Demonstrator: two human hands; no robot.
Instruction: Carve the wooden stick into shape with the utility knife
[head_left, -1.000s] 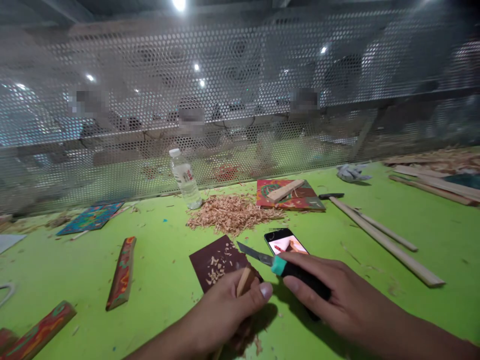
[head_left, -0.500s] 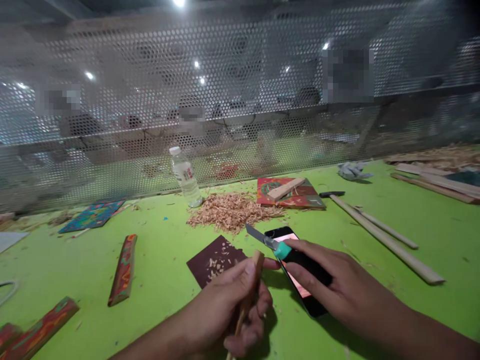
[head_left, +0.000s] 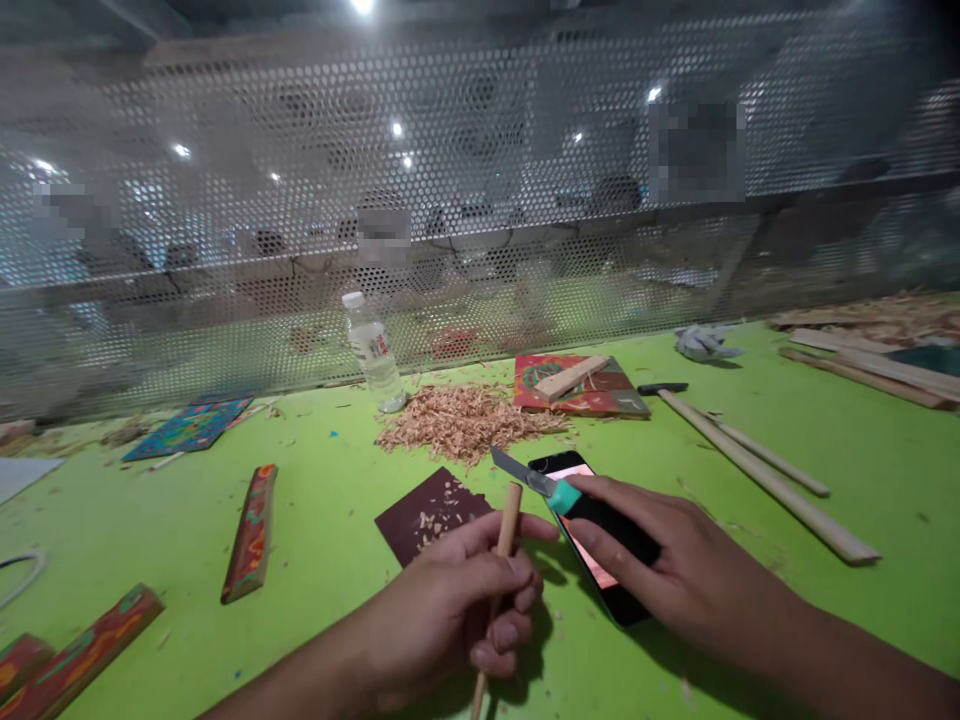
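My left hand (head_left: 469,600) is closed around a thin wooden stick (head_left: 510,515), whose upper end sticks up past the thumb and whose lower end shows below the fingers. In my right hand (head_left: 682,560) is a utility knife (head_left: 607,525) with a black and teal handle. Its blade is out and points up and left, apart from the stick. Under the knife and right hand lies a smartphone (head_left: 626,605) with its screen lit. A dark brown sheet of sandpaper (head_left: 409,520) with scattered shavings lies just beyond my left hand.
Behind the sandpaper is a heap of wood shavings (head_left: 457,425) beside a water bottle (head_left: 373,355). A painted board (head_left: 626,395) carries a wood block (head_left: 571,378). Long wooden sticks (head_left: 772,480) lie right, painted wooden strips (head_left: 251,535) left. A perforated metal screen (head_left: 450,200) stands behind.
My left hand has turned the stick more upright and slid its thumb lower, so more of the upper end shows. My right hand and the knife have barely moved.
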